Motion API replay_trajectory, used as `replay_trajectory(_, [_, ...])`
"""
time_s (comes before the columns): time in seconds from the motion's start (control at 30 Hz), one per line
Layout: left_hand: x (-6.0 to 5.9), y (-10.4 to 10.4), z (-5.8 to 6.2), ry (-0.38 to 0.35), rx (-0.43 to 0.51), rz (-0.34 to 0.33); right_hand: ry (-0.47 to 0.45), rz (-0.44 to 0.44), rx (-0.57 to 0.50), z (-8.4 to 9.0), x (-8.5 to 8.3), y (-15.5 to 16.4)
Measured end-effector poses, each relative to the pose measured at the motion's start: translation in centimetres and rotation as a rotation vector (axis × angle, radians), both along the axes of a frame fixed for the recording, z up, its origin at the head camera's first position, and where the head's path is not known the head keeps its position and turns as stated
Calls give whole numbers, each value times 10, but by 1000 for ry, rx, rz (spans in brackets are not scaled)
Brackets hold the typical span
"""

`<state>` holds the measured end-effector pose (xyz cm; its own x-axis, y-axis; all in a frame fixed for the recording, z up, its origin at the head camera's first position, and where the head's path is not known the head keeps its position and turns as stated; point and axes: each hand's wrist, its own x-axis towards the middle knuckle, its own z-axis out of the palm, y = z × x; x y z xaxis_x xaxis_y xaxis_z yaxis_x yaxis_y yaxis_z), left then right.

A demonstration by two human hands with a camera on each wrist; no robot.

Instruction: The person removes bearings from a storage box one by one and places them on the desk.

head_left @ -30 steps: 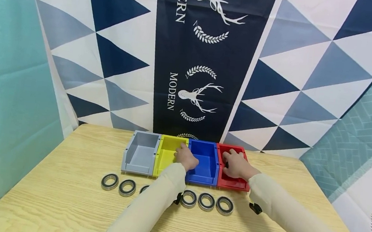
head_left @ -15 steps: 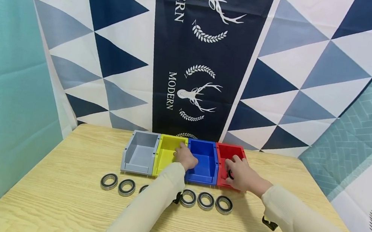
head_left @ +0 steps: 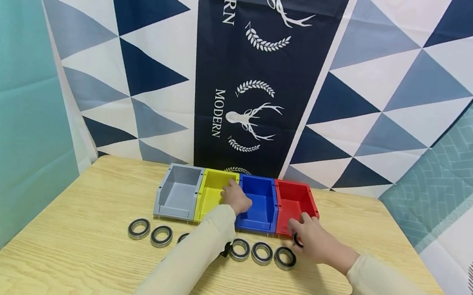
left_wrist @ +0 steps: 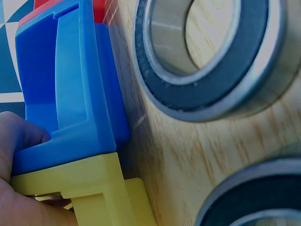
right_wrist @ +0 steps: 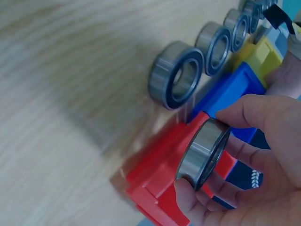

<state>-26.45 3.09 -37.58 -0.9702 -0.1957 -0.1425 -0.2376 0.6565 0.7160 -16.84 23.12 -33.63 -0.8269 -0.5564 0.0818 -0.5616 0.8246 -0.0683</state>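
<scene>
My right hand holds a ball bearing between thumb and fingers, just in front of the red storage bin. The held bearing has a shiny steel outer ring and a black seal. With thumb in the blue storage bin and fingers in the yellow storage bin, my left hand grips the walls where the two bins meet. Below the right hand, the rightmost bearing lies flat on the table. My left forearm hides part of the bearing row.
A grey storage bin stands at the left end of the joined bins. Several bearings, among them the leftmost one, lie in a row before the bins on the wooden table. A patterned cloth hangs behind.
My right hand has come out of the red bin with a bearing, moving toward me and slightly right. The left hand has stayed on the bin walls.
</scene>
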Motion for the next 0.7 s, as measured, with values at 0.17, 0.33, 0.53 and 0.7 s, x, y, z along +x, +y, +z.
replay_trajectory(0.17, [-1,0,1,0,2,-6,-20,36,-35,-7,7,9])
replay_trajectory(0.33, [-2,0,3,-2,-9,-1,-12,54,-41,-13,8,14])
replay_trajectory(0.53, [-3,0,2,-7,-10,-2,-76,4,-16,-19,10,17])
replay_trajectory(0.7, [-2,0,0,-4,0,-3,-116,-6,-17,-23,12,18])
